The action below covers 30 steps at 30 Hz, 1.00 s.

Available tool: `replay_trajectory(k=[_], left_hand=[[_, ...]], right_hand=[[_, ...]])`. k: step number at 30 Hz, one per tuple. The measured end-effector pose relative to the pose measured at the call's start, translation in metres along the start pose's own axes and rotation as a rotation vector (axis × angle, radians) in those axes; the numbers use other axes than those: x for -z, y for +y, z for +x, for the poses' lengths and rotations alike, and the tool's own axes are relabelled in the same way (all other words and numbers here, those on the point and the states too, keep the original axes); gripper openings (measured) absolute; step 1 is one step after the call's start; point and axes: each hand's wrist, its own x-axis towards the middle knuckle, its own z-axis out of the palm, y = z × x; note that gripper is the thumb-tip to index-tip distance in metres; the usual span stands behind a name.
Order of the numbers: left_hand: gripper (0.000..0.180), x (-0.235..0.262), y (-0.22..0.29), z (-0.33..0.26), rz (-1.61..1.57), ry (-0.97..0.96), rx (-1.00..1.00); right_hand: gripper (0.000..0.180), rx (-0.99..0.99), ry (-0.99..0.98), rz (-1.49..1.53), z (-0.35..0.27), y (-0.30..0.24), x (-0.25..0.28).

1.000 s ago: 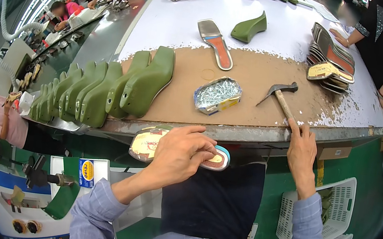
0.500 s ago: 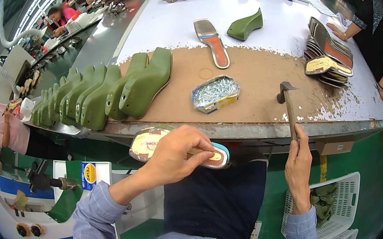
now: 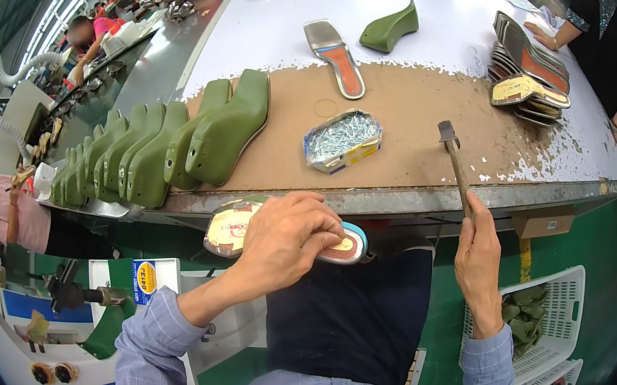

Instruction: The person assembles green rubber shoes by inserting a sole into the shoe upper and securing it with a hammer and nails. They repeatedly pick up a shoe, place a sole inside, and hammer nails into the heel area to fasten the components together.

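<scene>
Below brown workbench (image 3: 411, 120), left hand (image 3: 283, 240) presses insole (image 3: 230, 227); right hand (image 3: 479, 254) grips hammer (image 3: 454, 161).

Quick count: about eight green shoe lasts (image 3: 174, 147) lined up on the left, one more (image 3: 389, 29) far off, one hammer (image 3: 456, 164), one tray of nails (image 3: 342, 140), one loose insole (image 3: 334, 57).

Beige insole on shoe last (image 3: 241, 226), lying sideways at bench edge; hammer (image 3: 456, 165), head raised

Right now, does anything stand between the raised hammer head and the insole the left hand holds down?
Nothing visible does. The hammer is up over the bench in the right hand; the left hand covers the middle of the insole.
</scene>
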Motion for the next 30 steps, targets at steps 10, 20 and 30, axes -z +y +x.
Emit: replay_trajectory(k=[10, 20, 30], left_hand=[[0.006, 0.000, -0.002, 0.001, 0.006, -0.030, -0.010], [0.008, -0.002, -0.003, -0.004, 0.067, 0.004, -0.081], [0.018, 0.001, -0.002, -0.002, 0.046, -0.027, -0.044]], right_hand=[[0.041, -0.175, -0.024, 0.171, -0.003, 0.009, 0.000], [0.047, -0.144, -0.242, 0.367, -0.051, -0.049, 0.077], [0.053, 0.217, -0.299, 0.252, -0.042, -0.095, 0.083]])
